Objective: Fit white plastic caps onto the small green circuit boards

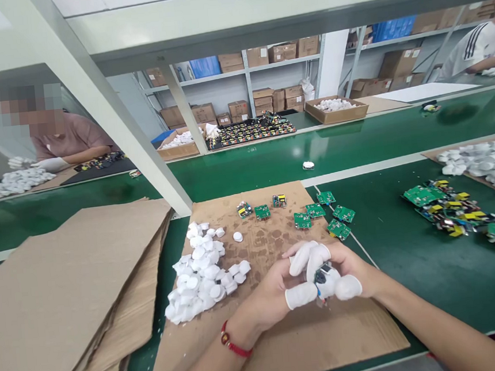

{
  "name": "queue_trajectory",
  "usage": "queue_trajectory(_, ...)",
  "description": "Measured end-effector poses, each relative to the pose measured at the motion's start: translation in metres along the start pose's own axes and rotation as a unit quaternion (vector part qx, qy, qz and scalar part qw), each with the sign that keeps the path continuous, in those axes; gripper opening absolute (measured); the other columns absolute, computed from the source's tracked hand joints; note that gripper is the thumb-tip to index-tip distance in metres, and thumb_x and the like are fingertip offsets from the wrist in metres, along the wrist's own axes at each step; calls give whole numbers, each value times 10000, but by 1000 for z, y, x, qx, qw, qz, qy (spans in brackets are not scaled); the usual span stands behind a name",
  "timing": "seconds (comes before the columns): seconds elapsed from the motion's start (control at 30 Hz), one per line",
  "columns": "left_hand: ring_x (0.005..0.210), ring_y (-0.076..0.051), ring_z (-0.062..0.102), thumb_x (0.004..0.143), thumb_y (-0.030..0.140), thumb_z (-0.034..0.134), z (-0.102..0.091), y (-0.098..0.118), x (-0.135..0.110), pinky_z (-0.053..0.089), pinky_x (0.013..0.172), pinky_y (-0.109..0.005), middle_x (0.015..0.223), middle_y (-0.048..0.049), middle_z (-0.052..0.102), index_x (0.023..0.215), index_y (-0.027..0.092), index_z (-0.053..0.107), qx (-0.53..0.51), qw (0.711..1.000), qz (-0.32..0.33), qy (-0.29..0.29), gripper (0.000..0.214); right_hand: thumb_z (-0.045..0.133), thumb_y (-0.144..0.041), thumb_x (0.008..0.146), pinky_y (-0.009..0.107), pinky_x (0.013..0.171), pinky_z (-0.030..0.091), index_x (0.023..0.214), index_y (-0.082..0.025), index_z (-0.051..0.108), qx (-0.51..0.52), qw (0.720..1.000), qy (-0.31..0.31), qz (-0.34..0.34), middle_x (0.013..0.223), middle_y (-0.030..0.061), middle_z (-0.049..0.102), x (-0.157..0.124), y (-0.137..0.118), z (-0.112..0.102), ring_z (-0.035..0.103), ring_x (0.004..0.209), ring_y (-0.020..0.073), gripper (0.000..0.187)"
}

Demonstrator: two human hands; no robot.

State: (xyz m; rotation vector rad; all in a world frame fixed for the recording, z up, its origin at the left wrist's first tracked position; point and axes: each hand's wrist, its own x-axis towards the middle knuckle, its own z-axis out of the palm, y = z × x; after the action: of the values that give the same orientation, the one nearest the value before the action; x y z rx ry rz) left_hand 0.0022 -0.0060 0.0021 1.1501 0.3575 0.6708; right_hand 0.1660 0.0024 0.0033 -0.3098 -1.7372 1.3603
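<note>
My left hand [274, 293] and my right hand [352, 268] meet over a stained cardboard sheet [287, 338]. Both wear white finger cots and pinch one small white plastic housing with a circuit board in it [325, 278]. A red bracelet [233, 342] is on my left wrist. A heap of white plastic caps [203, 270] lies just left of my hands. Several small green circuit boards [314, 209] lie beyond my hands, on the sheet's far edge and the green mat.
Loose cardboard sheets [62, 294] are stacked at left. More boards [452, 205] and white caps [488, 161] lie at right. A white frame post [141, 154] slants down to the bench. A green belt [356, 135] runs across; people work beyond it at left and far right.
</note>
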Motion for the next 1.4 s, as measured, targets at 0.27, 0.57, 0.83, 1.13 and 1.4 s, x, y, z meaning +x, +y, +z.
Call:
queue_trajectory(0.27, 687, -85, 473, 715, 292, 666, 4, 6, 1, 398, 657, -194, 771, -13, 560, 838, 135, 647, 32, 999, 0, 18, 200, 671, -348, 745, 382, 869, 424, 807, -206, 636, -11, 1000, 6, 0, 833, 55, 642, 1, 3, 0, 557, 1024, 226, 159)
queue_trajectory(0.57, 660, -73, 459, 649, 289, 724, 2, 3, 2, 394, 637, -184, 802, -11, 580, 795, 139, 641, 24, 997, -20, 77, 225, 660, -377, 740, 373, 844, 456, 776, -185, 630, -43, 999, 29, 16, 1022, 94, 623, 0, 5, 2, 528, 1073, 256, 197)
queue_trajectory(0.83, 617, -106, 555, 747, 324, 625, 0, 6, 1, 480, 641, -265, 746, -43, 616, 897, 143, 650, -61, 995, -36, 73, 236, 567, -468, 806, 394, 924, 425, 1133, -285, 572, 1, 997, 49, 61, 1282, 69, 500, -5, 4, -1, 422, 1214, 252, 374)
queue_trajectory(1.13, 551, -103, 575, 726, 419, 628, -5, 6, -1, 524, 568, -257, 684, -49, 614, 908, 123, 657, -49, 995, -65, 64, 349, 592, -303, 829, 386, 877, 456, 972, -262, 640, -53, 997, 44, 34, 1252, 79, 530, -9, 6, -8, 480, 1167, 219, 156)
queue_trajectory(1.4, 571, -126, 612, 757, 429, 585, -3, 5, 0, 541, 581, -275, 712, -60, 612, 857, 106, 630, -122, 988, -89, 27, 341, 537, -474, 830, 368, 901, 439, 1042, -279, 658, -71, 996, 52, 14, 1194, 61, 596, -8, 8, -10, 499, 1144, 232, 313)
